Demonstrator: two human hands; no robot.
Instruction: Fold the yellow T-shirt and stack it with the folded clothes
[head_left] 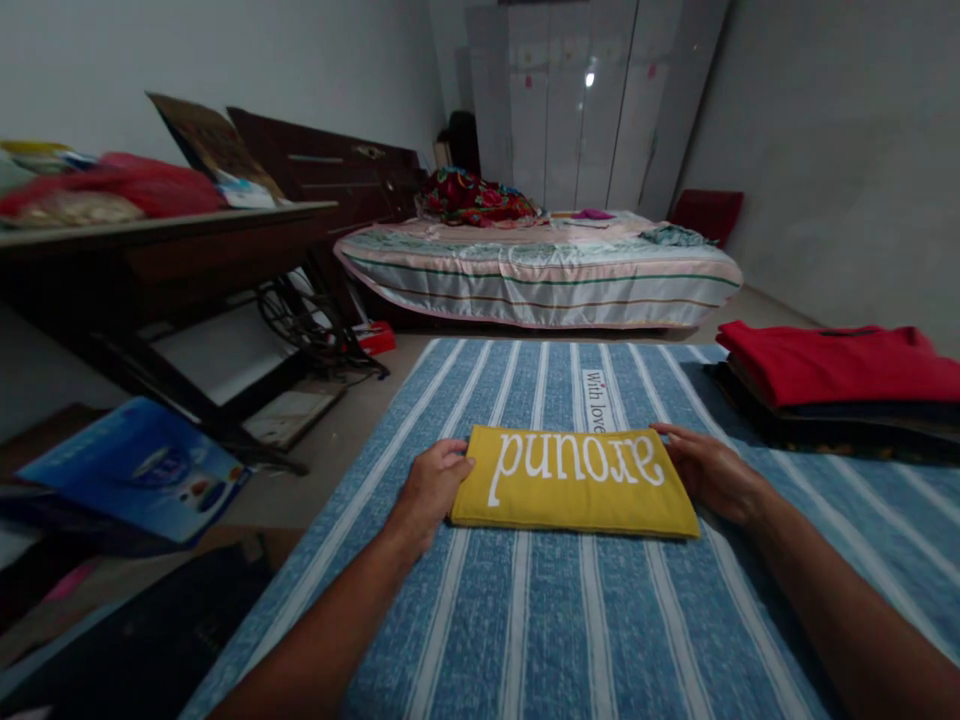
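A yellow folded cloth [574, 490] with the white word "around" upside down lies flat on the blue and white striped cover [555, 600]. It looks like a folded garment. My left hand [431, 490] grips its left edge, thumb on top and fingers at the side and partly hidden. At the right edge, my right hand [709, 470] holds the far corner, its fingers stretched along the side and the thumb out of sight. Beyond the cloth, a printed "With love" label [596, 395] shows on the cover.
To the right sits a stack of folded clothes with a red garment [832, 365] on top. On the left stand a sewing machine table [225, 225] and a blue box [139, 475]. A bed [540, 280] and a grey wardrobe [570, 110] are farther back.
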